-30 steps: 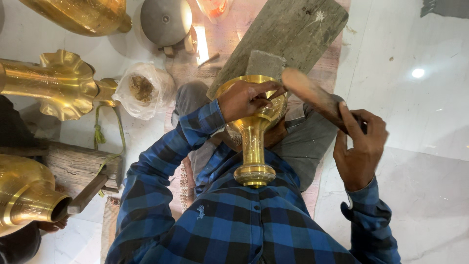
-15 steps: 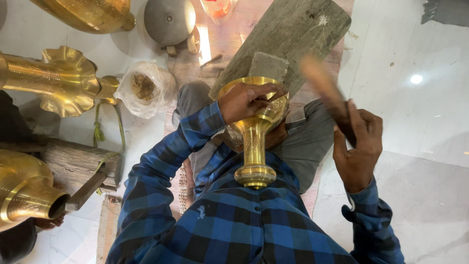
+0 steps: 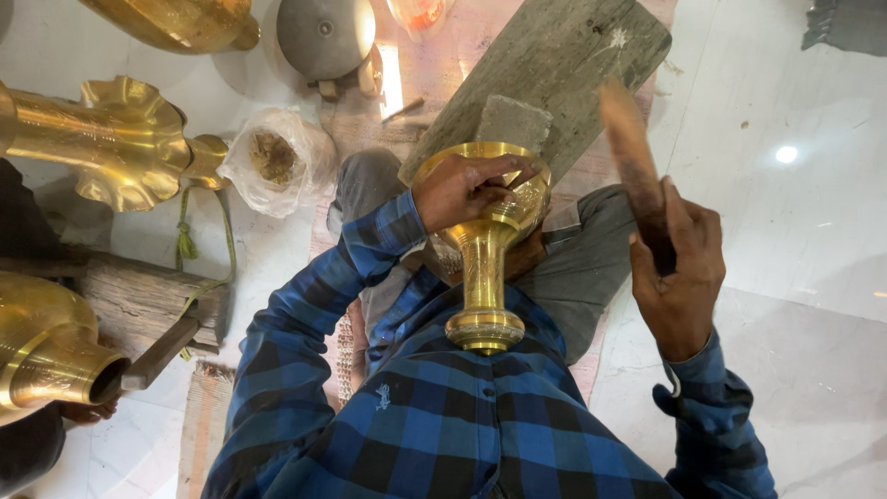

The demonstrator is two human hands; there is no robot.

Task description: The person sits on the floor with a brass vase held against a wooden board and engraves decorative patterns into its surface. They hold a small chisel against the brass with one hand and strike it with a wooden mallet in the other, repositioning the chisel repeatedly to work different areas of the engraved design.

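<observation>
The left hand (image 3: 459,189) grips the rim of a polished, goblet-shaped brass piece with an engraved stem (image 3: 485,249), fingers curled over the edge of its bowl and thumb on the outside. The piece lies tilted across the person's lap, its bowl pointing away and its ringed foot resting against the blue checked shirt (image 3: 462,416). The right hand (image 3: 679,273) is closed in a fist around the lower end of a brown wooden stick (image 3: 633,157), raised and blurred, to the right of the bowl and apart from it. Just beyond the bowl a small grey stone block (image 3: 514,123) sits on a long grey wooden plank (image 3: 564,65) angled across the pale floor. To the left lie a fluted brass fitting (image 3: 111,143), a clear plastic bag holding brown material (image 3: 275,159) and a weathered wooden beam (image 3: 139,296); a round grey metal disc (image 3: 325,35) lies farther off.
</observation>
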